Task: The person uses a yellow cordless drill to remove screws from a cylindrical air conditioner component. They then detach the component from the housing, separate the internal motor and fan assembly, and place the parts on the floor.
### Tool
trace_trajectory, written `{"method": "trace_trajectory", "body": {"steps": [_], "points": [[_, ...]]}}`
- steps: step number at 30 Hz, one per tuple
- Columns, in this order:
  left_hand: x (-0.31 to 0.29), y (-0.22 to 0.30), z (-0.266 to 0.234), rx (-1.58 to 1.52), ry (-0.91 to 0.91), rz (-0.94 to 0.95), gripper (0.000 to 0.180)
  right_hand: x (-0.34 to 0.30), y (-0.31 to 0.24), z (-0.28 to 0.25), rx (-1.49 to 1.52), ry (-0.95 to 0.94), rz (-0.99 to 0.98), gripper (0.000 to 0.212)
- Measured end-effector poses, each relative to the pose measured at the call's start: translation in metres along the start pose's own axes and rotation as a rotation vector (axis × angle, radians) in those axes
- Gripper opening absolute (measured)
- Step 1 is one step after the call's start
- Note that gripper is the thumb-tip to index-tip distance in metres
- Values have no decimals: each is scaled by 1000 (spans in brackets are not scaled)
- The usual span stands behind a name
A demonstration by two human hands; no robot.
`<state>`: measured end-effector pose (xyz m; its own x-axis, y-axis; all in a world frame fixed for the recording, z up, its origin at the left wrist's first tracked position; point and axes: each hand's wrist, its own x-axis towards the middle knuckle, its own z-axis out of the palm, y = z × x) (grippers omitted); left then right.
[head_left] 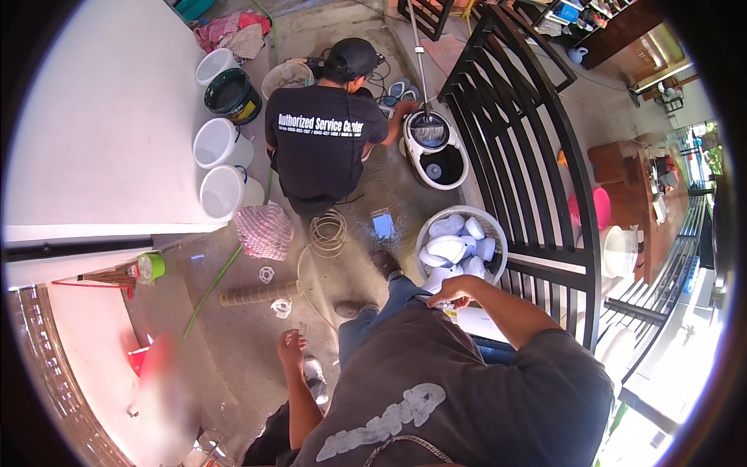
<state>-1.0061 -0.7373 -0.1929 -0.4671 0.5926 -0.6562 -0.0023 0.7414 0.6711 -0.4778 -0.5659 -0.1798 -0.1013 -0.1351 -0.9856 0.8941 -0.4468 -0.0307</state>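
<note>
My right hand (454, 291) is at my waist, its fingers curled by the hem of my dark shirt (420, 350). What they hold, if anything, is hidden. Just beyond it stands a light grey round basin (421, 233) piled with white and bluish rounded pieces (447, 249), whose kind I cannot tell. My left hand (292, 343) hangs low on the left with its fingers curled in and nothing visible in them. Near it on the floor lie a brownish wrapped tube (253, 294) and a white ring-shaped part (282, 308).
A person in a black shirt (311, 163) crouches ahead, one hand by a mop bucket (459, 171). White pails (222, 191) line the left wall. A coiled hose (327, 233) and checkered cloth (264, 231) lie between. Black railings (506, 132) stand right. Another person (268, 440) is beside me, left.
</note>
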Motion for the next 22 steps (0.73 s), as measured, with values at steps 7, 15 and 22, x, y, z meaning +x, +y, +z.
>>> {"method": "trace_trajectory", "body": {"steps": [7,15,22], "points": [[-37,41,22,104,-41,110,22,25,21,-6,196,-259,-207,47],[-87,126,45,110,-275,233,29,-81,34,-23,561,-395,-630,92],[-153,212,70,6,-470,330,42,-112,-108,36,518,-335,-1230,112]]}}
